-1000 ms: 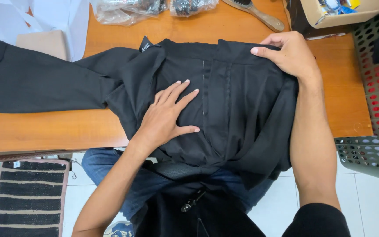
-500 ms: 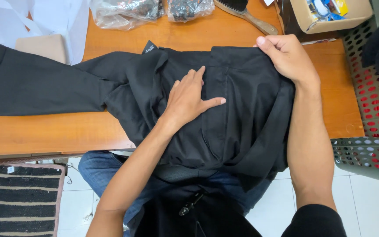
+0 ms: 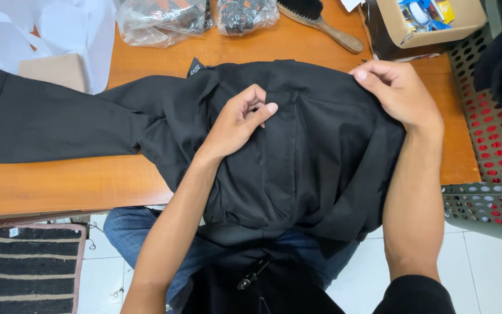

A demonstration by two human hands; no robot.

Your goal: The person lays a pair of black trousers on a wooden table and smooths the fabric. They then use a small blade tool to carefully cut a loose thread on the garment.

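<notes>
Black garment (image 3: 321,157) under both hands (image 3: 236,125)

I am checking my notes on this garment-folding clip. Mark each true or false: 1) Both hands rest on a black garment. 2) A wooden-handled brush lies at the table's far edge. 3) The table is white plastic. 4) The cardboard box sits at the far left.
1) True: the left hand and right hand are on the black garment.
2) True: the brush lies there.
3) False: the table is orange-brown wood.
4) False: the cardboard box is at the far right.
</notes>
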